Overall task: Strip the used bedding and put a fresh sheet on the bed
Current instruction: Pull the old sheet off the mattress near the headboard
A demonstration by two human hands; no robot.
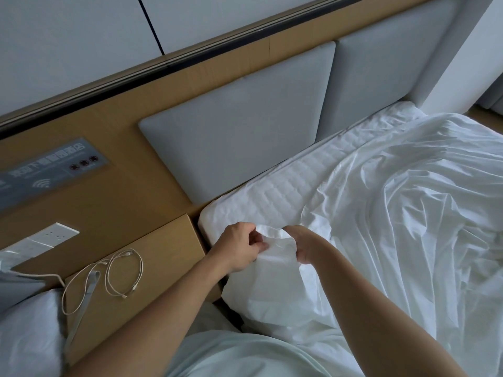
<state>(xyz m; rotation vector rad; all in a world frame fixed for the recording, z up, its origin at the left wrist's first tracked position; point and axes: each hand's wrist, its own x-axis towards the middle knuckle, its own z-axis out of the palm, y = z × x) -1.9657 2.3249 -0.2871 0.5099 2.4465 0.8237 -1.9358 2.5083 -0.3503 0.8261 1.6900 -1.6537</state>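
Note:
A rumpled white sheet (408, 213) lies loose across the bed, leaving a strip of quilted mattress pad (285, 186) bare along the headboard. At the near head corner of the mattress, both hands hold a bunched corner of the sheet (275, 257). My left hand (239, 248) pinches the cloth from the left, fingers curled. My right hand (302, 246) grips the same bunch from the right, its fingers partly hidden in the fabric.
A grey padded headboard (245, 137) runs behind the bed. A wooden nightstand (163, 248) stands left of the mattress with white cables (122, 273) and a grey strap on it. A white pillow (27, 336) lies at the bottom left. Wall sockets (54, 235) sit above the nightstand.

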